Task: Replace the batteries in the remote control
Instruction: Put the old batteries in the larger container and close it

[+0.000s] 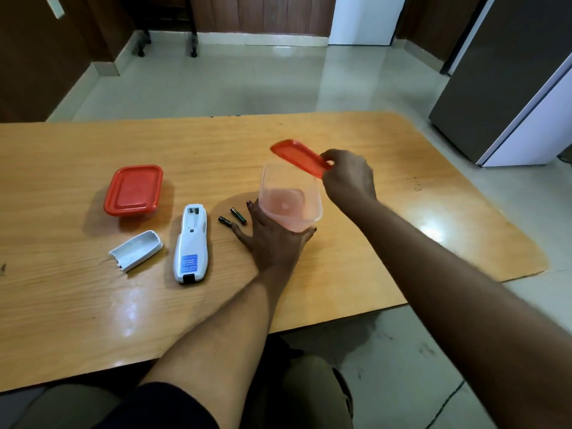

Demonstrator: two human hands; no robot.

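Note:
A white remote control (191, 243) lies face down on the wooden table (93, 305), its battery bay open and empty. Its white battery cover (136, 250) lies to the left. Two dark batteries (232, 217) lie on the table just right of the remote. My left hand (272, 239) grips the near side of a clear plastic container (289, 196), which looks tilted. My right hand (348, 178) holds the container's red lid (300, 157) lifted above its far rim.
A second container with a red lid (133, 190) on it stands shut at the left, behind the battery cover. The table's right edge curves off near a grey and white cabinet (510, 88). Tiled floor lies beyond.

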